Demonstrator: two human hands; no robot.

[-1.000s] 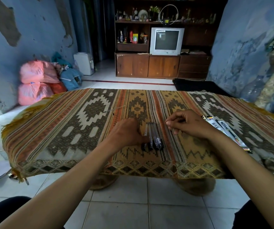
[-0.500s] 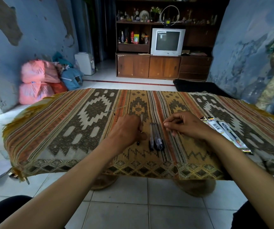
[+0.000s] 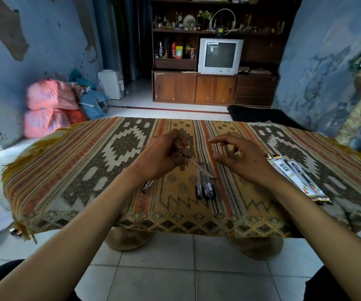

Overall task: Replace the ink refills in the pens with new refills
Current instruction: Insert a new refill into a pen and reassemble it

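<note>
Head view, looking down over my forearms: my left hand (image 3: 164, 155) is raised a little over the table, its fingers curled round a thin clear pen (image 3: 193, 162) that slants out of my grip toward the right and down, its tip ending above the pens lying on the cloth. My right hand (image 3: 238, 157) hovers just beside it, fingers loosely bent and spread, holding nothing; the two hands are near each other but apart.

Under them, three dark-capped pens (image 3: 205, 187) lie side by side, touching, pointing toward me. One loose pen piece (image 3: 147, 186) lies by itself to the left of them, partly hidden by my left wrist; whether it is a cap or a barrel I cannot tell. To the right, by my right forearm, flat packets of refills (image 3: 299, 179) lie overlapping on the patterned cloth (image 3: 88, 170) that covers the table.

Beyond the table stand a wooden cabinet (image 3: 197, 88) with a grey television (image 3: 219, 56), and pink sacks (image 3: 45, 109) against the blue wall.
</note>
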